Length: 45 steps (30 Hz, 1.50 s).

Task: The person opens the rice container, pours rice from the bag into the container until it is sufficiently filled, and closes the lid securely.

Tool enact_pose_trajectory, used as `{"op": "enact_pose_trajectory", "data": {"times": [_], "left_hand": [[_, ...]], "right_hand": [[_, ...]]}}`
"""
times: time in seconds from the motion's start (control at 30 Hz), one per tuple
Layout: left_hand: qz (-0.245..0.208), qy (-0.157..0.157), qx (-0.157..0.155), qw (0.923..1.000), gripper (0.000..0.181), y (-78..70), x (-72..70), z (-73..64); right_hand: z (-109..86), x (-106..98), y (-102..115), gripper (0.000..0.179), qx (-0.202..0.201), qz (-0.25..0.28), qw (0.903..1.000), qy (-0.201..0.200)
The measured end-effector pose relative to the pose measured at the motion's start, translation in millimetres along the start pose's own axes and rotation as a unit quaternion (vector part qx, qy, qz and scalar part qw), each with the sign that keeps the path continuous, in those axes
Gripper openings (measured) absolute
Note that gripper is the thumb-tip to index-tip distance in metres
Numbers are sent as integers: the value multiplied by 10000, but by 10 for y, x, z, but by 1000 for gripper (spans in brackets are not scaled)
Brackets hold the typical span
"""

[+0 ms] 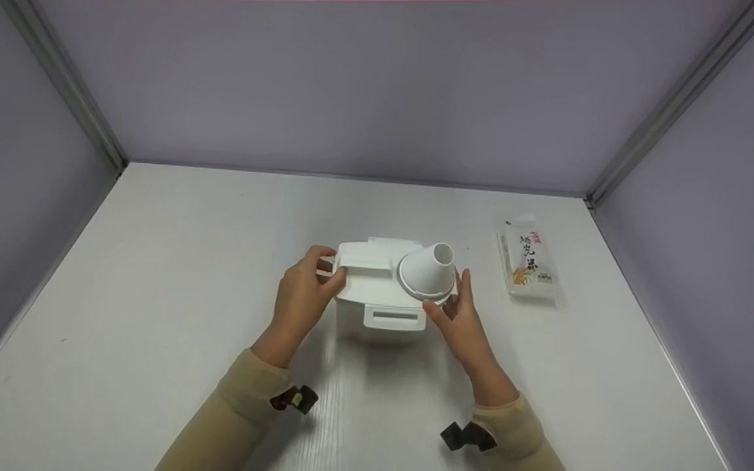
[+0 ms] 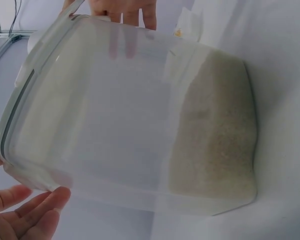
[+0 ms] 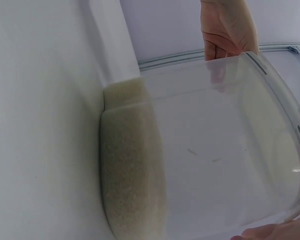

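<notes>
A clear plastic storage container (image 2: 125, 110) stands upright on the table, with pale rice grains (image 2: 217, 130) filling its lower part. Its white lid (image 1: 370, 288) carries a folded handle (image 1: 365, 255), a cone-shaped spout (image 1: 430, 271) on the right and a front clip (image 1: 394, 318). My left hand (image 1: 302, 288) grips the lid's left end, thumb on top and fingers curled at the side. At the right end, my right hand (image 1: 461, 322) holds the lid's edge, its thumb at the front corner near the cone. In the wrist views, fingers from both sides meet the container just below its rim.
A sealed bag of rice (image 1: 527, 258) lies on the white table (image 1: 174, 261), to the right of the container. Grey-purple panels (image 1: 351, 85) enclose the table at the back and both sides.
</notes>
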<state>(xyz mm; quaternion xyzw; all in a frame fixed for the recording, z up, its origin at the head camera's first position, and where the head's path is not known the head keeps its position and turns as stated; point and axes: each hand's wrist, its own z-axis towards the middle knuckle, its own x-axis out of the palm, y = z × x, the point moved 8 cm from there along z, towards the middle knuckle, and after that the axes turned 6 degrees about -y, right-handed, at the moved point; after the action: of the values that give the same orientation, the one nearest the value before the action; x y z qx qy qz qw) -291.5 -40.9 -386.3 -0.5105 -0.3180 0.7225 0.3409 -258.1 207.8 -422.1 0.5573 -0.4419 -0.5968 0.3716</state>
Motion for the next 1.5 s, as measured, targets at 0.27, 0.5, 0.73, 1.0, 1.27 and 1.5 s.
{"op": "enact_pose_trajectory", "data": {"times": [0.27, 0.5, 0.73, 1.0, 1.27, 1.5], "left_hand": [[-284, 37, -35, 9996, 33, 2, 2, -7], [-246, 73, -51, 9997, 34, 5, -9, 5], [-190, 121, -92, 9997, 35, 12, 2, 19], [-472, 603, 471, 9960, 43, -70, 46, 14], [-557, 1089, 1193, 9853, 24, -164, 18, -17], [-634, 1131, 1363, 9821, 22, -231, -3, -146]], "right_hand": [[-7, -8, -17, 100, 130, 184, 9997, -90], [3, 38, -32, 97, 161, 641, 9978, 63], [9, 60, -58, 93, 178, 736, 9971, 66], [-5, 92, -43, 87, -113, 794, 9968, 75], [12, 129, -2, 83, -289, 851, 9959, 89], [38, 36, 64, 73, -491, 909, 9943, -261]]}}
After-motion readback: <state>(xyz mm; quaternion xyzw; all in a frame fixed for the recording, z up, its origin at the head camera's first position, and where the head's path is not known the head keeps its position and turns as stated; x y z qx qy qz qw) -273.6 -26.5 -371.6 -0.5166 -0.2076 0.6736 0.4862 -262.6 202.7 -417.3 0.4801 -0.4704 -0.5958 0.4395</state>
